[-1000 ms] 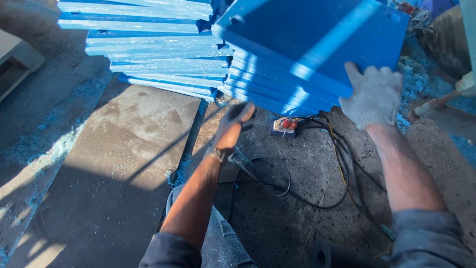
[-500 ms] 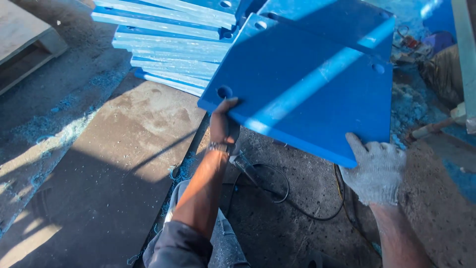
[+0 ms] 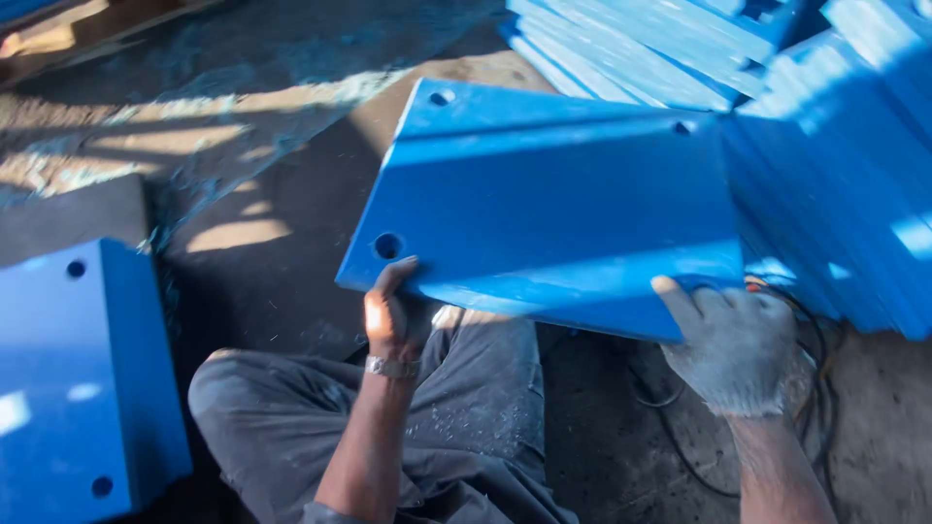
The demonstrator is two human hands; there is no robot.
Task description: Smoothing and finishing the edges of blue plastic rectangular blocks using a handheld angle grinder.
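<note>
We crouch on a dusty concrete floor (image 3: 243,194) patched with sun and shade. Stacks of blue panels (image 3: 835,165) lie ahead and to the right, and another panel (image 3: 83,378) rests at our left. We hold one blue panel (image 3: 553,213) over our knees, holes at its corners. Our gloved right hand (image 3: 738,349) grips its near edge; our bare left hand (image 3: 393,315) clasps the near left corner.

You're in a rough workshop yard: stacks of flat blue plastic panels (image 3: 835,146) far right, dusty concrete floor (image 3: 243,204), black cables (image 3: 825,388) near right.
</note>
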